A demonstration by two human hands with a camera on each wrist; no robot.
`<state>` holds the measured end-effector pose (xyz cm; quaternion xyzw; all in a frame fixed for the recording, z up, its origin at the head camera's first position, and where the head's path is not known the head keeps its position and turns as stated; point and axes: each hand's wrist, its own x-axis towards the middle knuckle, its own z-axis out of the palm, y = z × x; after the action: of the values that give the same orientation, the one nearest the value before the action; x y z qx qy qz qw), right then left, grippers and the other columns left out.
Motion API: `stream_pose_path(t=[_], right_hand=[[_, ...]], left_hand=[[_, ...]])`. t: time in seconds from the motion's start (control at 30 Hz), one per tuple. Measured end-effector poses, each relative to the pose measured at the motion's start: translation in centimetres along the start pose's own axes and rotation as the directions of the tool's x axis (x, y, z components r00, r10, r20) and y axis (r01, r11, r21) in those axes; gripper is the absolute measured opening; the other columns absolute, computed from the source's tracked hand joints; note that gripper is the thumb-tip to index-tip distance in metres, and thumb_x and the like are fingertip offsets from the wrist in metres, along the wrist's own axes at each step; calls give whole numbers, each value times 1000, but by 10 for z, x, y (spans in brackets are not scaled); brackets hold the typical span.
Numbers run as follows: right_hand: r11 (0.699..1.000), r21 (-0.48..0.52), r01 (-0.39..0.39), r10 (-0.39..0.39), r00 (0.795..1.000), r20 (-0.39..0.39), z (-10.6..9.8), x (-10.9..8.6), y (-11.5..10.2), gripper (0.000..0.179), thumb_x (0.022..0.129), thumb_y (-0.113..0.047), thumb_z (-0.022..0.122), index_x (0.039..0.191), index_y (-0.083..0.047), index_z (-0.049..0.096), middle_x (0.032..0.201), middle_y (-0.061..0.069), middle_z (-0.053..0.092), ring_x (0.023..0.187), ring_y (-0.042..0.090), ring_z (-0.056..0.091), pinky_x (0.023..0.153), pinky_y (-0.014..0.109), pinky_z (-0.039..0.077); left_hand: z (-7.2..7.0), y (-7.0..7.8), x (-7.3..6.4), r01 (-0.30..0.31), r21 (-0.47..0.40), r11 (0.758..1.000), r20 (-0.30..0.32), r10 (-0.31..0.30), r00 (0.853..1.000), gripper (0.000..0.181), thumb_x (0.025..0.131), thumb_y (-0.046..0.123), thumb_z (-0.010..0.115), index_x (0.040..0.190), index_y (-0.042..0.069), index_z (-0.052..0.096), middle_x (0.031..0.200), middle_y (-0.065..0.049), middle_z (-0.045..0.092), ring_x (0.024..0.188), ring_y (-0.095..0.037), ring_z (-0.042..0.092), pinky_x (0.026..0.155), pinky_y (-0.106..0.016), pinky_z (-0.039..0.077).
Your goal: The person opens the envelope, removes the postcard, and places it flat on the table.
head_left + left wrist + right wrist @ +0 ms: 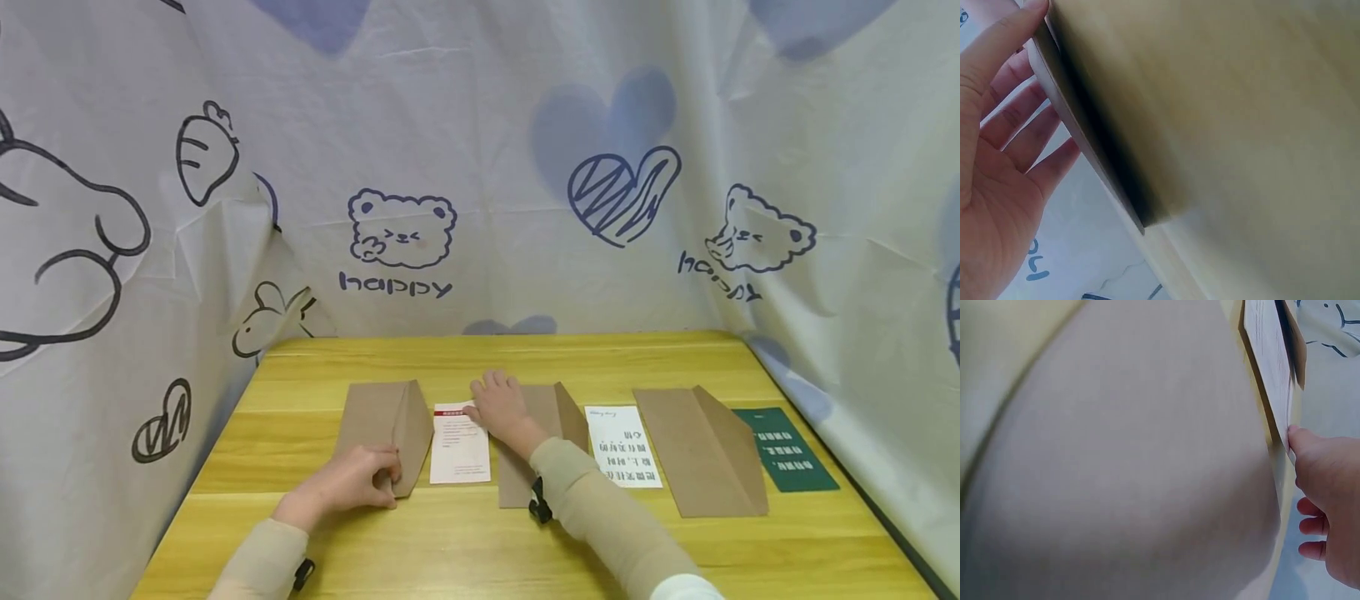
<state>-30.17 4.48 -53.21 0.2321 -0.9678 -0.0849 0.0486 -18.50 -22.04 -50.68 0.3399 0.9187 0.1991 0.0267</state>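
On the left of the table, my left hand [351, 477] holds the near edge of a brown paper envelope [369, 421], its flap folded up at the right side. The left wrist view shows the thumb over that envelope's raised edge [1088, 147] and the fingers beneath. My right hand [504, 408] reaches across a second brown envelope [520, 479]. Its thumb touches the top right corner of a white card [459, 450] with a red stripe and small print. From the right wrist, the thumb lies at the card's edge [1269, 356], other fingers bent below.
Right of the middle envelope lies a white card [622, 446] with large dark characters. Beyond it is a third brown envelope [686, 450], partly over a green card [793, 454]. A printed white curtain [487, 183] surrounds the yellow wooden table [450, 550].
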Motion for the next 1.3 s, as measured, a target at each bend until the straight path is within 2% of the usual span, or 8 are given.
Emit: stream_pose_path(t=[0.2, 0.4, 0.77, 0.87, 0.93, 1.1, 1.2, 1.3], right_hand=[[1000, -13, -5, 5, 1000, -20, 3, 0, -5, 46, 97, -59, 42, 116, -18, 54, 113, 5, 50, 107, 21, 47, 86, 35, 42], [1000, -30, -8, 7, 1000, -15, 7, -1, -5, 48, 98, -60, 38, 118, -19, 53, 112, 4, 49, 104, 20, 45, 84, 34, 41], [999, -43, -14, 13, 1000, -15, 4, -3, -6, 49, 99, -61, 35, 119, -19, 52, 114, 4, 50, 106, 20, 45, 87, 34, 41], [1000, -30, -10, 10, 1000, -19, 4, -3, -6, 48, 99, -59, 37, 120, -19, 52, 116, 4, 51, 107, 20, 46, 88, 35, 42], [1000, -6, -7, 7, 999, -36, 3, -2, -5, 47, 100, -57, 38, 121, -18, 52, 117, 4, 53, 109, 21, 48, 90, 36, 42], [995, 96, -8, 21, 991, -135, -9, -1, 3, 41, 100, -50, 45, 122, -17, 55, 118, 5, 58, 113, 24, 54, 91, 41, 45], [990, 141, -13, 39, 981, -188, -21, -3, 13, 40, 99, -47, 50, 123, -16, 55, 119, 7, 59, 115, 26, 55, 91, 44, 46], [983, 180, -16, 52, 979, -199, -35, -8, 27, 43, 100, -45, 49, 130, -14, 52, 124, 9, 58, 119, 28, 54, 94, 46, 45]], left_hand=[[-1, -4, -1, 48, -40, 998, 28, -47, 999, 24, 71, 24, 86, 80, 19, 65, 94, 9, 65, 121, -35, 60, 97, -42, 52], [-3, -5, -2, 66, -56, 996, 39, -63, 997, 23, 71, 30, 86, 79, 20, 66, 106, 0, 69, 121, -36, 59, 97, -45, 52], [-4, -6, -3, 23, -25, 999, 26, -23, 999, 20, 72, 30, 85, 79, 16, 71, 108, -7, 69, 110, -31, 65, 91, -40, 55], [-4, -7, -3, 22, -31, 999, 18, -22, 1000, 20, 72, 30, 84, 77, 17, 70, 105, -5, 69, 107, -28, 65, 90, -39, 55], [-5, -7, -3, 31, -50, 998, 9, -30, 1000, 19, 73, 29, 84, 76, 18, 69, 100, -1, 69, 98, -21, 66, 86, -34, 56], [-13, -4, 0, 58, -80, 995, -51, -63, 997, 21, 76, 30, 83, 84, 18, 67, 87, 7, 66, 81, -9, 61, 74, -26, 54], [-24, 1, 3, 78, -33, 996, -117, -81, 990, 23, 78, 30, 81, 90, 16, 67, 90, 5, 69, 86, -14, 65, 79, -31, 55], [-36, 6, 6, 113, 22, 993, -186, -107, 977, 23, 80, 30, 79, 95, 15, 69, 95, 2, 71, 92, -20, 68, 83, -38, 56]])
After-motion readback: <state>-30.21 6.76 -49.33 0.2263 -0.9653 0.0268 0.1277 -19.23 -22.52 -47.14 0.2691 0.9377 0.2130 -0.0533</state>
